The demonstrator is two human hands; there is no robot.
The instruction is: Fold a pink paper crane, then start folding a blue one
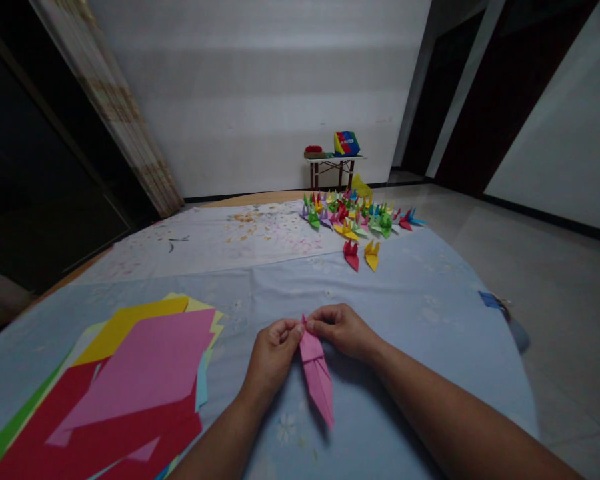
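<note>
A partly folded pink origami crane points toward me over the blue cloth, long and narrow, with a crease band across its middle. My left hand pinches its far end from the left, thumb against the paper. From the right, the thumb and fingers of my right hand close on the same end, close to the other thumb. A small pink tip shows between the two hands; the fingertips hide the rest of that end.
Coloured paper sheets lie in a stack at the left. Many finished paper cranes crowd the table's far right, with a red crane and a yellow crane in front. A small side table stands by the wall.
</note>
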